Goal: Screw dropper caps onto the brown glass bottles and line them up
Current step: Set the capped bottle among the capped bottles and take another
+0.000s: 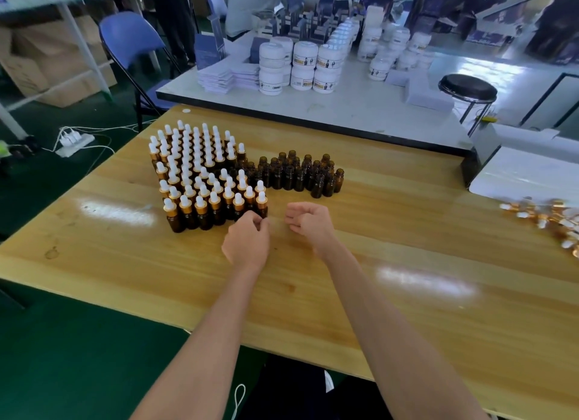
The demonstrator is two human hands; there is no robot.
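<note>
— How much room is there by the near edge?
— Bare wood runs across the pale wooden table (407, 310) from its near edge up to both hands, and on toward the right edge.
— And the hands?
— Both forearms reach in over the near edge. The left hand (247, 242) has its fingers curled at the foot of the front-right capped bottle (261, 205); I cannot tell whether it pinches it. The right hand (308, 220), just beside it, is loosely curled and holds nothing.
— The bottles?
— Mid-table, all upright. The brown glass bottles with white-and-gold dropper caps (200, 181) stand in tight rows, and the uncapped brown bottles (300, 175) touch their right side. Loose gold dropper caps (545, 219) lie heaped at the right edge.
</note>
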